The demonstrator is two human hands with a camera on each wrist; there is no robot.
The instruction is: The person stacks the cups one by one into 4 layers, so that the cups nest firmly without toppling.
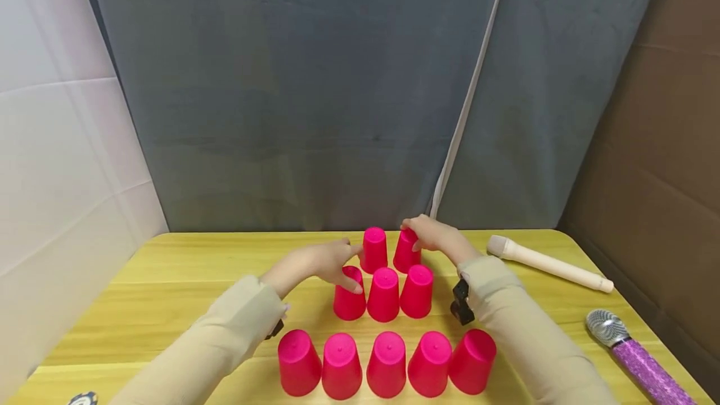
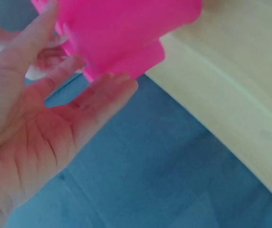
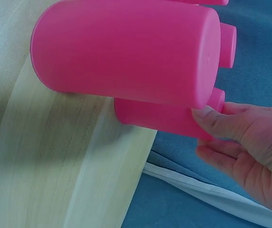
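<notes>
Upside-down pink cups stand in rows on the yellow table (image 1: 169, 280): several in the front row (image 1: 387, 364), three in the middle row (image 1: 384, 295), two at the back. My left hand (image 1: 332, 261) reaches in from the left with fairly straight fingers. Its index tip touches the back left cup (image 1: 374, 250) and its thumb lies on the middle row's left cup (image 1: 349, 302). In the left wrist view the left hand (image 2: 41, 133) shows an open palm against a pink cup (image 2: 121, 33). My right hand (image 1: 433, 237) curls over the top of the back right cup (image 1: 405, 255); its thumb (image 3: 209, 116) touches that cup (image 3: 160, 118).
A cream recorder (image 1: 548, 264) lies at the back right of the table. A silver-headed purple glitter microphone (image 1: 635, 352) lies near the right front edge. A grey curtain (image 1: 292, 92) hangs close behind, cardboard (image 1: 664, 142) stands at the right, white cloth (image 1: 56, 161) at the left.
</notes>
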